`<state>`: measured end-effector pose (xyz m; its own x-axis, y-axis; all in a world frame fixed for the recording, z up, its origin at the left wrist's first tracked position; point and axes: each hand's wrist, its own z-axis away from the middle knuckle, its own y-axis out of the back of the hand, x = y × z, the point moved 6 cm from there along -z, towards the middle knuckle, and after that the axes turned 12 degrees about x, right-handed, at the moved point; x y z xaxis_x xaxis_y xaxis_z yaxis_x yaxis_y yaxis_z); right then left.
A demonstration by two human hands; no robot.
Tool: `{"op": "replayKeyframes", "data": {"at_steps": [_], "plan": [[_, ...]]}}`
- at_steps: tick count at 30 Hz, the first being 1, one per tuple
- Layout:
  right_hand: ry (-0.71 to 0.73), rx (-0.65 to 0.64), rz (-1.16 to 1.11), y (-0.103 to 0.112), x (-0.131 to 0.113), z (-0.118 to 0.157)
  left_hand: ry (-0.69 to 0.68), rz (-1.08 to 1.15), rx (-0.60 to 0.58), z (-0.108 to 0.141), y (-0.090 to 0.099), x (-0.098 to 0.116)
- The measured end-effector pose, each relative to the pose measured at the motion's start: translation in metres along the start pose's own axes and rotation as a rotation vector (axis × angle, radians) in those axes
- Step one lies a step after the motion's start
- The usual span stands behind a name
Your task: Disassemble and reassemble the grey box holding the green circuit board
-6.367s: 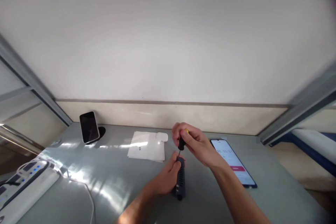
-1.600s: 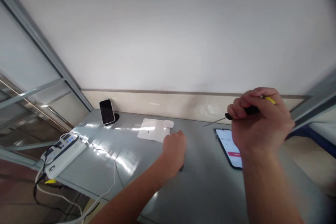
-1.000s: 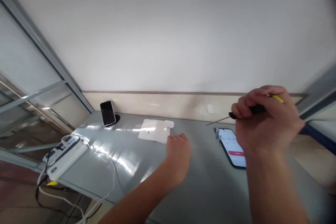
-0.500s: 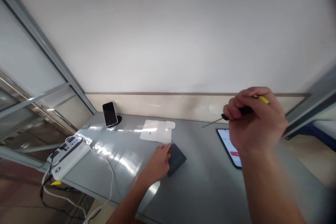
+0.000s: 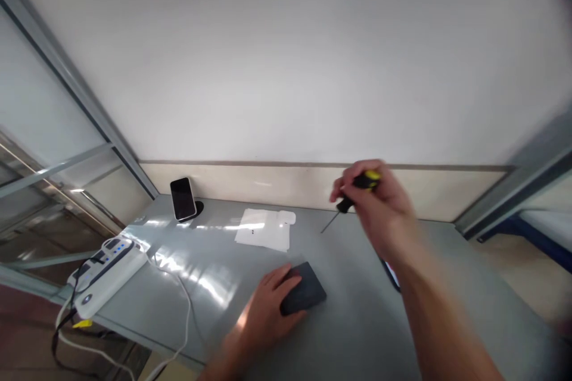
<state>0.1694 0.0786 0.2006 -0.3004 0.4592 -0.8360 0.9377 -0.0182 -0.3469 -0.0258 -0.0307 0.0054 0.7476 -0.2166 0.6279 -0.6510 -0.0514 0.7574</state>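
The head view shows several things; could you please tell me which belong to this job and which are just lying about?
Apparently in use:
- screwdriver, in right hand
- dark block, under left hand
- perhaps specked white paper

Probably lying about:
- dark-screened device
- power strip
- phone, mostly hidden

L hand [image 5: 270,309] on dark box [image 5: 310,287], R hand [image 5: 378,205] w/ driver [image 5: 345,205]
Driver tilted, tip apart fr. box; paper [image 5: 268,232] behind box, power strip [image 5: 111,278] far L.

The blurred right forearm [image 5: 429,303], cut by the lower edge, hides most of the phone [image 5: 393,278]; the left grip [image 5: 269,305] covers part of the box [image 5: 309,290]; the paper's [image 5: 270,231] dark specks are too small to identify.
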Motion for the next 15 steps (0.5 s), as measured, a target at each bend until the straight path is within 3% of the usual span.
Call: {"op": "replayKeyframes", "data": {"at_steps": [3, 5, 8, 10, 15], "plan": [[-0.164, -0.221, 0.152, -0.025, 0.041, 0.012, -0.024, 0.170, 0.024, -0.002, 0.003, -0.011], [-0.264, -0.256, 0.037, -0.040, 0.056, 0.020, 0.011, 0.272, 0.053, -0.008, 0.009, -0.014], [-0.407, -0.228, -0.157, -0.053, 0.066, 0.029, 0.156, 0.359, 0.121, -0.023, 0.018, -0.015], [-0.416, -0.184, -0.175, -0.053, 0.067, 0.030, 0.244, 0.370, 0.151, -0.034, 0.021, -0.015], [-0.349, -0.105, -0.081, -0.042, 0.072, 0.024, 0.212, 0.408, 0.088, -0.048, 0.021, -0.002]]}}
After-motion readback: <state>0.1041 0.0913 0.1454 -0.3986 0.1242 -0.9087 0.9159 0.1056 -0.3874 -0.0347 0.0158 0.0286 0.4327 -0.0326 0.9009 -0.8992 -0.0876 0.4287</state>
